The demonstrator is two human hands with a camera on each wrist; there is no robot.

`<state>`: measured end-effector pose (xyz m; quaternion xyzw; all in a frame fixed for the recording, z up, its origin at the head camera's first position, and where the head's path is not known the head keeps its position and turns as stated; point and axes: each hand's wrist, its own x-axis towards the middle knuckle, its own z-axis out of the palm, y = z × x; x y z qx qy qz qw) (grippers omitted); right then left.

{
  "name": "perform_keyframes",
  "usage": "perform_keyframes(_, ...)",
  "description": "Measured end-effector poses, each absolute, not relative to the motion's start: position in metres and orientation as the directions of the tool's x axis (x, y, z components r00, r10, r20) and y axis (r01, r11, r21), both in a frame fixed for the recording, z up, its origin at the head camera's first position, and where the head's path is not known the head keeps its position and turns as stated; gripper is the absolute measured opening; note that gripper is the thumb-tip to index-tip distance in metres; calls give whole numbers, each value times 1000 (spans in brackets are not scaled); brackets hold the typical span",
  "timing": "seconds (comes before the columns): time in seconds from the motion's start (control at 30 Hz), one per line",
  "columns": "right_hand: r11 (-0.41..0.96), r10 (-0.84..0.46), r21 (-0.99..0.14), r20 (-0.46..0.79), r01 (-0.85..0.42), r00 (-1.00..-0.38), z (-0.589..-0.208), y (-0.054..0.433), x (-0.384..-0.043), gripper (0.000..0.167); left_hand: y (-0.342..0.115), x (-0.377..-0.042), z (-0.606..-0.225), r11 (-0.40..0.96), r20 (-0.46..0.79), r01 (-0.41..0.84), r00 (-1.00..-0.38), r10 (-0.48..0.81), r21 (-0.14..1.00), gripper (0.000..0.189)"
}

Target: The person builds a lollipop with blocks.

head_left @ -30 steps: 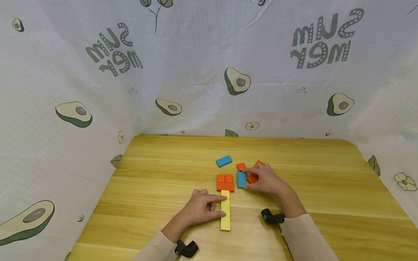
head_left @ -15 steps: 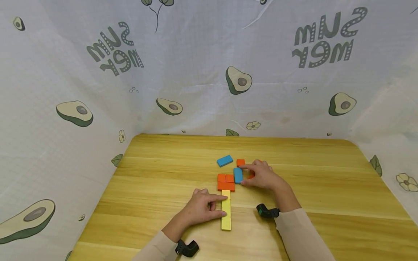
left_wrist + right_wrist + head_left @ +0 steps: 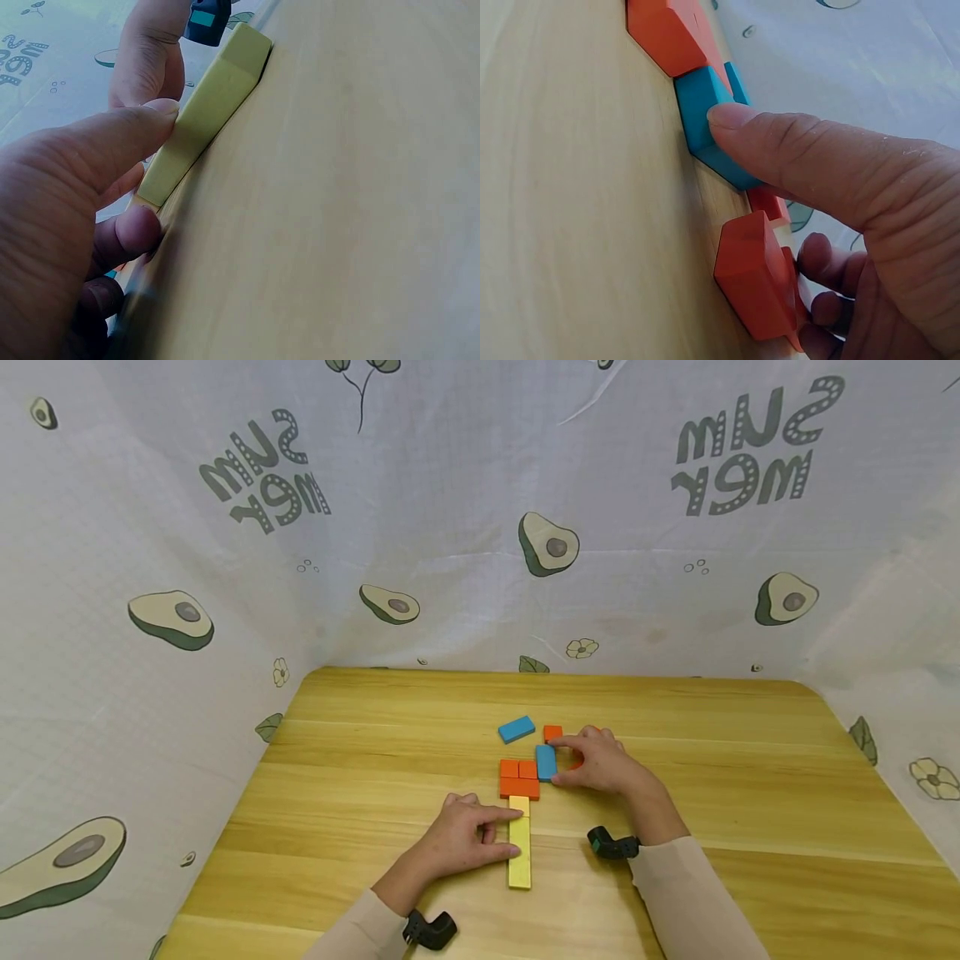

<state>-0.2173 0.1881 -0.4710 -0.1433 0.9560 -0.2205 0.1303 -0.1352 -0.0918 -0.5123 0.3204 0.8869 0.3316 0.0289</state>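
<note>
My right hand point(image 3: 607, 767) pinches a blue rectangular block point(image 3: 546, 763) end to end between thumb and index finger. That block lies flat against the right side of a red-orange group: two small squares above one long block point(image 3: 519, 789). In the right wrist view the thumb presses one end of the blue block point(image 3: 701, 112). My left hand point(image 3: 459, 842) rests its index fingertip on a small yellow block point(image 3: 519, 803) and its thumb on the long yellow block point(image 3: 519, 875) below. These form a column under the red-orange group. The left wrist view shows the thumb touching the long yellow block point(image 3: 202, 112).
A second blue block point(image 3: 517, 729) lies tilted behind the group. A small red-orange square point(image 3: 552, 732) is just beyond the held block. Another red-orange block point(image 3: 750, 274) lies beneath the right hand's fingers, mostly hidden from the head. A printed cloth point(image 3: 465, 568) hangs behind the wooden table point(image 3: 360, 735).
My right hand has moved the blue block left and slightly away from me, up to the red-orange group. The small red-orange square has shifted a little farther back. My left hand has stayed put.
</note>
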Motion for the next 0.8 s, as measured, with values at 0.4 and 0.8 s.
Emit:
perform_keyframes(0.4, 844, -325, -490, -143, -219, -935, -476, 189, -214, 66, -92, -135, -512, 569, 154, 544, -792, 591, 616, 47)
perform_keyframes(0.8, 815, -319, -522, -45, -250, -947, -485, 189, -211, 55, -93, -135, -511, 573, 136, 534, -794, 592, 622, 49)
